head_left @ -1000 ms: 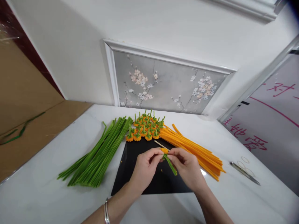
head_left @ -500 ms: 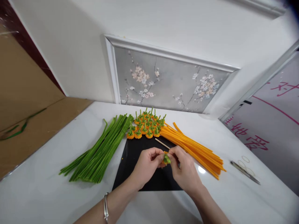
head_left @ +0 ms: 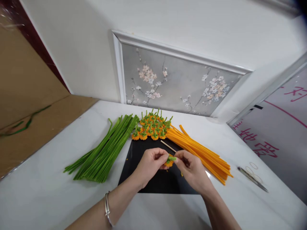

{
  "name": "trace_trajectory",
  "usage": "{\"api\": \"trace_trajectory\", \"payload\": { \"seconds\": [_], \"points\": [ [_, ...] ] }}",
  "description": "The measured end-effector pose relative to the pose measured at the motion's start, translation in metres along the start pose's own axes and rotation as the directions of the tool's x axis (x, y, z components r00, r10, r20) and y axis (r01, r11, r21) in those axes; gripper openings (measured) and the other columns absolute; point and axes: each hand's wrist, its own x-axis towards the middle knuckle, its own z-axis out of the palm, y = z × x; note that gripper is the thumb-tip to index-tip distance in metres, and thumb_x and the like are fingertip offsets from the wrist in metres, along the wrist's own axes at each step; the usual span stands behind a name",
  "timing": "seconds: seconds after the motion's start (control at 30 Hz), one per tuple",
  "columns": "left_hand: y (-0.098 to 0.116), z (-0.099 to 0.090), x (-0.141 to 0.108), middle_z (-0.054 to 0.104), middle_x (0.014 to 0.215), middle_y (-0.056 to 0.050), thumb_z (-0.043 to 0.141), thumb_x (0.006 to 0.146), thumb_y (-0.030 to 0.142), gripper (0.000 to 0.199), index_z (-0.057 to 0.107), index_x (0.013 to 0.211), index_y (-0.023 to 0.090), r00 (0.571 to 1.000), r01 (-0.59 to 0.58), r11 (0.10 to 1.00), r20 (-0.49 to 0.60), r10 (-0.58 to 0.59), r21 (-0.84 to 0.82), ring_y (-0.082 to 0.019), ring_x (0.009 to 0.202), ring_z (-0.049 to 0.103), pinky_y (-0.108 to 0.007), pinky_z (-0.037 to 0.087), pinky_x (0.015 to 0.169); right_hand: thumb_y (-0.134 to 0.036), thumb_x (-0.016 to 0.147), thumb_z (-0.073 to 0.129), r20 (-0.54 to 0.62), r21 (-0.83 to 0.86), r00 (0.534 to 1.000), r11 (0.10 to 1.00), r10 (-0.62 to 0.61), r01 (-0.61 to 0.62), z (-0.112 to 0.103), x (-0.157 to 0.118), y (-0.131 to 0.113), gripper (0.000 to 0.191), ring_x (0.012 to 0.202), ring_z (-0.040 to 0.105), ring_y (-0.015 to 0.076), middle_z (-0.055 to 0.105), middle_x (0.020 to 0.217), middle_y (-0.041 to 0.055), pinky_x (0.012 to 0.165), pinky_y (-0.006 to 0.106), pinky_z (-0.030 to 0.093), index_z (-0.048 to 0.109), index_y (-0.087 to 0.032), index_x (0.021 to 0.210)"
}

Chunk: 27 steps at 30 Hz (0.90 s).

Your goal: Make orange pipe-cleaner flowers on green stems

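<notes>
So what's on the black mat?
A pale stick, orange bits and, toward the far end, small pumpkins. The left hand and right hand hide part of the mat; anything beneath is covered.

The blossom wall panel (head_left: 179, 76) perhaps marks a home.

Counts, black mat (head_left: 165, 187) as reference: mat, 1. Above it: left hand (head_left: 149, 166), right hand (head_left: 193, 167), total 2; held orange-green piece (head_left: 169, 164), 1. On it: stick (head_left: 168, 146), 1. Far edge: stalked orange pieces (head_left: 154, 135), front row 4, remainder overlapping, uncountable. Left: green bundle (head_left: 105, 151), 1. Right: orange bundle (head_left: 200, 153), 1; metal tool (head_left: 253, 179), 1.
</notes>
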Motion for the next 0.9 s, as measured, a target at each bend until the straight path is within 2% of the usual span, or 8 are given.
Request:
{"api": "trace_trajectory", "payload": {
  "seconds": [0.17, 0.27, 0.4, 0.53, 0.7, 0.8, 0.9],
  "points": [
    [-0.007, 0.001, 0.0, 0.064, 0.075, -0.003, 0.061, 0.079, 0.024, 0.011, 0.063, 0.081, 0.014, 0.966, -0.25, 0.934, 0.13, 0.223, 0.254, -0.013, 0.068, 0.06, -0.024, 0.05, 0.065, -0.031, 0.085, 0.054, 0.0, -0.058, 1.0, 0.998, 0.031, -0.031, 0.001, 0.0, 0.0, 0.018, 0.054, 0.053, 0.0129, 0.06, 0.064, 0.0005, 0.049, 0.022, 0.041, 0.061, -0.017, 0.076],
    [-0.011, 0.001, -0.001, 0.065, 0.081, -0.004, 0.06, 0.078, 0.021, 0.011, 0.062, 0.088, 0.016, 0.948, -0.317, 0.873, 0.152, 0.28, 0.371, -0.015, 0.073, 0.061, -0.023, 0.05, 0.066, -0.03, 0.086, 0.053, -0.008, -0.058, 0.998, 0.997, 0.056, -0.056, 0.002, 0.0, 0.0, 0.018, 0.053, 0.053, 0.0129, 0.059, 0.063, 0.0005, 0.049, 0.022, 0.04, 0.061, -0.017, 0.075],
    [-0.011, 0.001, -0.002, 0.064, 0.074, -0.002, 0.058, 0.08, 0.02, 0.008, 0.064, 0.084, 0.017, 0.924, -0.374, 0.756, 0.15, 0.351, 0.537, -0.013, 0.065, 0.057, -0.02, 0.047, 0.059, -0.032, 0.085, 0.055, 0.039, 0.002, 0.993, 0.994, 0.107, -0.107, 0.0, 0.0, 0.0, 0.022, 0.052, 0.05, 0.0121, 0.058, 0.06, 0.0001, 0.046, 0.021, 0.039, 0.061, -0.016, 0.071],
    [-0.011, 0.001, -0.002, 0.064, 0.07, -0.001, 0.054, 0.085, 0.022, 0.013, 0.066, 0.084, 0.018, 0.905, -0.411, 0.719, 0.153, 0.398, 0.561, -0.012, 0.061, 0.056, -0.019, 0.044, 0.055, -0.033, 0.082, 0.057, 0.063, 0.058, 0.989, 0.989, 0.131, -0.135, -0.002, 0.001, -0.002, 0.02, 0.055, 0.052, 0.0127, 0.061, 0.064, 0.0009, 0.05, 0.022, 0.042, 0.063, -0.016, 0.074],
    [-0.014, 0.0, 0.0, 0.065, 0.069, -0.002, 0.049, 0.088, 0.025, 0.019, 0.066, 0.085, 0.018, 0.923, -0.367, 0.766, 0.102, 0.372, 0.527, -0.014, 0.062, 0.061, -0.021, 0.047, 0.06, -0.031, 0.082, 0.057, 0.054, -0.041, 0.992, 0.993, 0.112, -0.11, 0.001, -0.001, -0.001, 0.019, 0.055, 0.052, 0.0131, 0.06, 0.062, 0.0, 0.052, 0.023, 0.041, 0.064, -0.017, 0.072],
    [-0.013, -0.001, -0.002, 0.066, 0.072, -0.003, 0.05, 0.087, 0.023, 0.016, 0.065, 0.088, 0.017, 0.926, -0.369, 0.755, 0.146, 0.348, 0.542, -0.014, 0.064, 0.062, -0.021, 0.047, 0.06, -0.03, 0.082, 0.056, 0.033, -0.07, 0.993, 0.991, 0.115, -0.112, 0.003, -0.001, 0.001, 0.018, 0.056, 0.053, 0.0139, 0.061, 0.063, 0.0005, 0.053, 0.024, 0.041, 0.064, -0.017, 0.072],
    [-0.009, 0.0, -0.004, 0.067, 0.08, -0.004, 0.053, 0.082, 0.018, 0.016, 0.064, 0.093, 0.017, 0.911, -0.41, 0.718, 0.212, 0.354, 0.562, -0.015, 0.068, 0.062, -0.021, 0.049, 0.063, -0.028, 0.08, 0.055, 0.03, -0.06, 0.992, 0.991, 0.12, -0.118, 0.003, -0.001, 0.002, 0.016, 0.055, 0.052, 0.0136, 0.059, 0.061, -0.0001, 0.052, 0.023, 0.041, 0.062, -0.017, 0.07]
  ]
}}
